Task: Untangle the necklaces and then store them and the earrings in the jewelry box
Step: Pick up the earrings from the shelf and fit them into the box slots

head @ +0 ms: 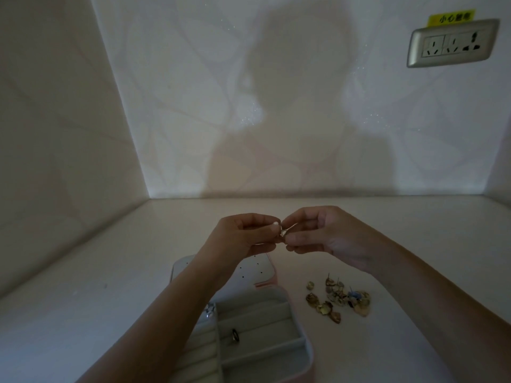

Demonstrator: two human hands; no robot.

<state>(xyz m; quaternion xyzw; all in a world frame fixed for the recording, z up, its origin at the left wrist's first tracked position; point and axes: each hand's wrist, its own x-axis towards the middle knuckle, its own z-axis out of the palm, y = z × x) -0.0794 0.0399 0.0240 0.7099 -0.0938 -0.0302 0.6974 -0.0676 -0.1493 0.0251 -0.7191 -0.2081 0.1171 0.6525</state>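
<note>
Dim corner, white tabletop [110,272] against patterned wallpaper; wall socket [453,42] upper right.

- Left hand [243,233] and right hand [320,230] are raised above the table and meet in the middle. Thumb and forefinger of each pinch one silvery piece [284,232] between them, with the other fingers curled. It is too small to tell whether it is a chain knot or a clasp.
- Jewelry box [257,295] stands open below the left wrist, its perforated lid [260,269] laid back. A dark ring [235,334] lies in one compartment.
- Earrings [338,299] lie in a loose heap on the table right of the box, apart from it.

Handling judgement: the piece looks light, thin, limp and snag-prone. Hold it close to the tangle with the fingertips and tease rather than pull. The earring posts are sharp and easily bent, so lift each by its decorative front.
</note>
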